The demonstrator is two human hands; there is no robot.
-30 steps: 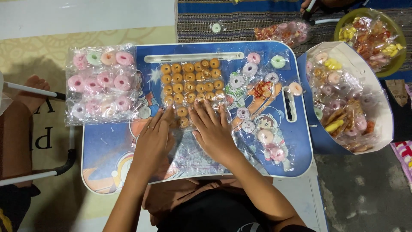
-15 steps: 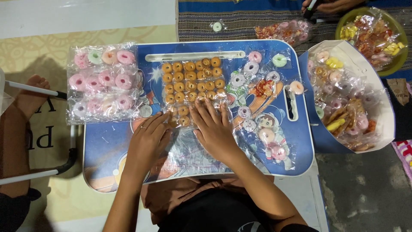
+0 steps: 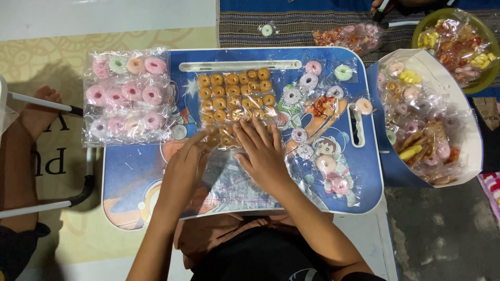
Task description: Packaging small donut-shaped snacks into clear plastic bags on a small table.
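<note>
While both forearms reach up from the bottom edge over the lap table point(image 3: 130, 177), the left hand point(image 3: 183, 169) lies palm down with its fingers stretched toward the near edge of a clear plastic bag of small golden-brown ring snacks point(image 3: 235, 104), its fingertips touching the lowest rows; it grips nothing and lies flat and open. Just beside it, the right hand point(image 3: 264, 153) is spread wide, fingers fanned, pressing flat on the lower part of the same bag, likewise clasping nothing. This bag sits at the middle of the table, its snacks packed in neat rows in the upper half, while the empty clear part of it lies under and below the hands. To the left, overhanging the table's edge, lies a squarish clear bag of pink ring sweets point(image 3: 126, 96), with one green and a few pale ones among them. To the right of the hands, small clear packets of single rings point(image 3: 308, 81) in pink, white and green are scattered across the table's cartoon astronaut print. Beyond the right edge stands a white paper box point(image 3: 458, 104) heaped with wrapped mixed sweets, and behind it a green bowl point(image 3: 487, 78) holds more. Another clear bag of reddish sweets point(image 3: 346, 36) lies on the striped mat point(image 3: 291, 26) above the table.
</note>
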